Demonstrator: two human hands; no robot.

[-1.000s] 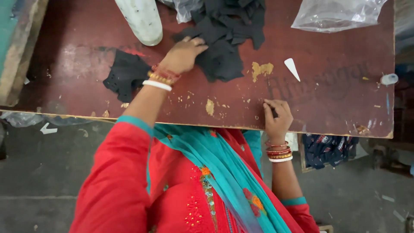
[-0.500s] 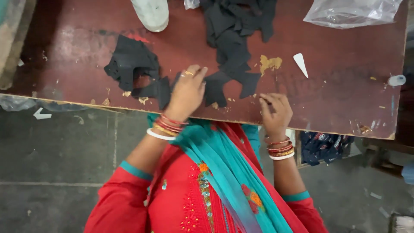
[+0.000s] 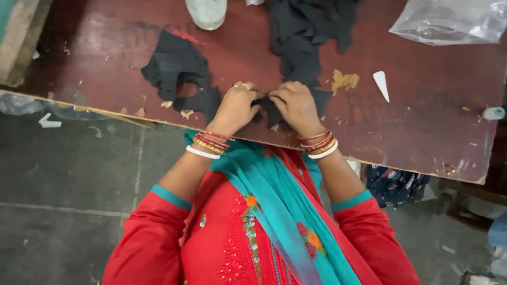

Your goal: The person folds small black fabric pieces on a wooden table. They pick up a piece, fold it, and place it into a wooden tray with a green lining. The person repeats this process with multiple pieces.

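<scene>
My left hand [image 3: 235, 107] and my right hand [image 3: 297, 105] meet near the front edge of a worn dark red table [image 3: 422, 121]. Both pinch a small black fabric piece [image 3: 269, 108] between them. Another black piece [image 3: 203, 100] lies just left of my left hand. A heap of black fabric pieces [image 3: 306, 31] stretches from my hands toward the table's far side. A separate black fabric pile [image 3: 171, 63] lies at the left.
A white bottle [image 3: 207, 11] stands at the far edge. A clear plastic bag [image 3: 449, 24] lies at the far right, a small white pointed scrap [image 3: 381, 84] near it. A white cap [image 3: 494, 113] sits at the right edge. Below is grey floor [image 3: 68, 200].
My left hand pulled black pieces from the heap toward the front edge. My right hand moved left from the table edge and joined it on one piece.
</scene>
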